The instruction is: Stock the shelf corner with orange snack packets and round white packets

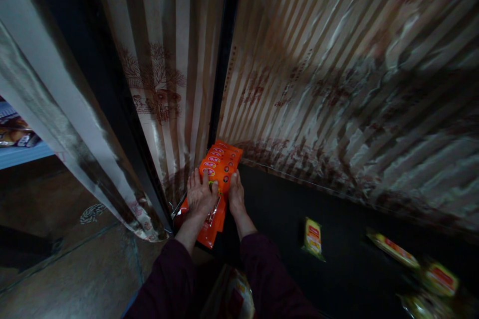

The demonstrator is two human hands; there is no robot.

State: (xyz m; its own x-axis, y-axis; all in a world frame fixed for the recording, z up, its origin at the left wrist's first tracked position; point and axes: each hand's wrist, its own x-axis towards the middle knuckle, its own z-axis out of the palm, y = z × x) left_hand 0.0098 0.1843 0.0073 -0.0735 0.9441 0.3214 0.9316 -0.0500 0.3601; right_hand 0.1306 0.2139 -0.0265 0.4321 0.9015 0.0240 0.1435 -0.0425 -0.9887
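Left hand [201, 198]: lay spread on the orange packets [220, 159]
Right hand [236, 194]: touched their right edge
Orange packets: overlapped in a row
Yellow packets [313, 237]: lay farther right on the black surface [277, 204]

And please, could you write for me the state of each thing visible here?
Orange packets, overlapping one another
Left hand, spread open on them
Right hand, against their right edge; grip unclear
Single yellow packet, lying apart on the black surface
Packets at far right, lying close together, blurred
Curtains, hanging in folds
Package at bottom edge, partly out of view
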